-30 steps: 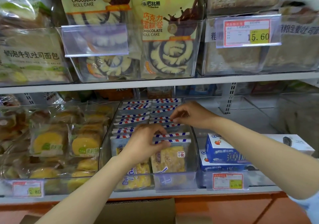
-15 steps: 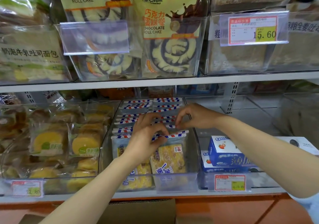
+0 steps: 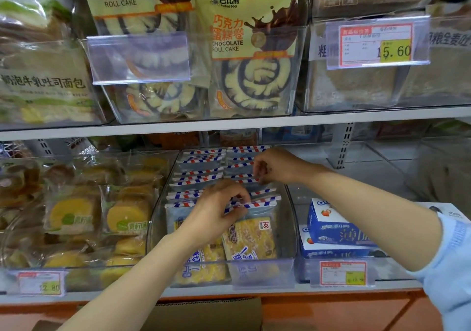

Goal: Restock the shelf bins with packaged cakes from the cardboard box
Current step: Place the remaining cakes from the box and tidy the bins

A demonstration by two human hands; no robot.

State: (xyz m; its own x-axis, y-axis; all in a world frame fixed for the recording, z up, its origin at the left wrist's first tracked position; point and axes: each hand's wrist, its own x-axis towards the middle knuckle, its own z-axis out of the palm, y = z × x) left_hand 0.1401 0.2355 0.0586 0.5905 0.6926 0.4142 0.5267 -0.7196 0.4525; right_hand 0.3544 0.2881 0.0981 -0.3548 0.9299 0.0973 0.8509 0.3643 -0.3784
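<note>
**A:** Both arms are reaching into the clear bin (image 3: 289,223). The left grip (image 3: 216,212) pinches the striped top seal of a front packet, and the right grip (image 3: 276,167) pinches a seal farther back.

**B:** So the packaged cakes (image 3: 251,240) stand in two rows inside the bin, right under both grips. The cardboard box (image 3: 204,313) sits low, beneath the left forearm.

**A:** Here's the risk as I see it: tug a thin seal too hard and the packets behind the left grip likely fan over, or one rides up out of line.

**B:** And a heavy squeeze could crush soft cake. How's the room?

**A:** Tight! The upper shelf (image 3: 229,125) hangs above the right grip, and the bin's walls sit close either side of the two grips. The rows look packed nearly to the back.

**B:** There's open space to the right of the right grip, above the blue boxes (image 3: 336,228). Lifting up and back toward the person looks like the freest way out.
</note>
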